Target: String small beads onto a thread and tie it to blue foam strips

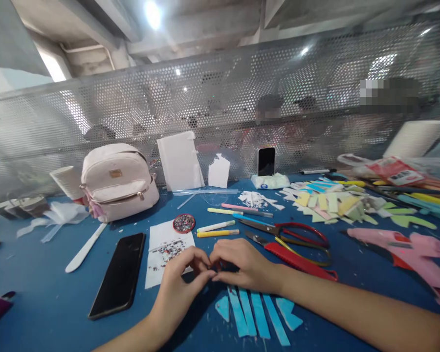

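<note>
My left hand (187,274) and my right hand (240,264) meet over the blue table, thumbs and fingertips pinched together. Whatever lies between the fingertips is too small or hidden to make out. Just below my right hand several blue strips (258,313) lie side by side, with a small blue triangular piece (223,308) at their left. Behind my left hand is a sheet of white paper (154,274) scattered with dark and coloured bits (168,249). A round red-rimmed dish (184,223) full of similar bits sits at the sheet's top edge.
Scissors (304,237), a red-handled cutter (297,259) and a pink glue gun (407,249) lie to the right. Felt pens (218,233) lie beyond my hands. A black phone (119,274), a white knife (86,248) and a pale backpack (119,183) are leftward. Cut pieces (326,203) pile behind the scissors.
</note>
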`<action>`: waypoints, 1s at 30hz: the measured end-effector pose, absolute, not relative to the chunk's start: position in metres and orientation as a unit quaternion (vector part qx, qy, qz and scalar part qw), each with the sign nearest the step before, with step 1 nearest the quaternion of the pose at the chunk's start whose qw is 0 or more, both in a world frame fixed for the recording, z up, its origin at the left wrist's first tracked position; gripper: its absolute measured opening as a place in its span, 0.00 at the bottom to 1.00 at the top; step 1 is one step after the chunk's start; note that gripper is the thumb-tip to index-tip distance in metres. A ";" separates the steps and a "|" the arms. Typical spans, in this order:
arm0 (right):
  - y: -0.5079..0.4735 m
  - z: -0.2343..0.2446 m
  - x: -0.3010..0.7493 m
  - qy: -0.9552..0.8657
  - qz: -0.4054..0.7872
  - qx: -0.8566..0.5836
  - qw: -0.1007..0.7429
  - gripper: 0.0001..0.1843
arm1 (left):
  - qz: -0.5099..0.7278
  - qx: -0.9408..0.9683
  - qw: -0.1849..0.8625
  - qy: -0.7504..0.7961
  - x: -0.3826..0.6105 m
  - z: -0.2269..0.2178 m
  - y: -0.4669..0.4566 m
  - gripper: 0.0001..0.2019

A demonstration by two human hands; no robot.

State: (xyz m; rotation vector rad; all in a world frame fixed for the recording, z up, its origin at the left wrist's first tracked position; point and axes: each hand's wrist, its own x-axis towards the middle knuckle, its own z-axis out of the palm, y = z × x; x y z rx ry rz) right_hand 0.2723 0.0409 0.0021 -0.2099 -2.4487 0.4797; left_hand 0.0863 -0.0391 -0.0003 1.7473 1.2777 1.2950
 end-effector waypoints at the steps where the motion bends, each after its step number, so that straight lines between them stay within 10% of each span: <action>1: 0.041 0.002 0.272 -0.929 0.178 -0.076 0.317 0.22 | 0.487 0.661 0.304 0.483 0.087 0.000 -0.039 0.03; 30: 0.040 0.009 0.273 -0.858 0.284 -0.183 0.387 0.16 | 0.417 0.703 0.284 0.501 0.080 0.003 -0.039 0.07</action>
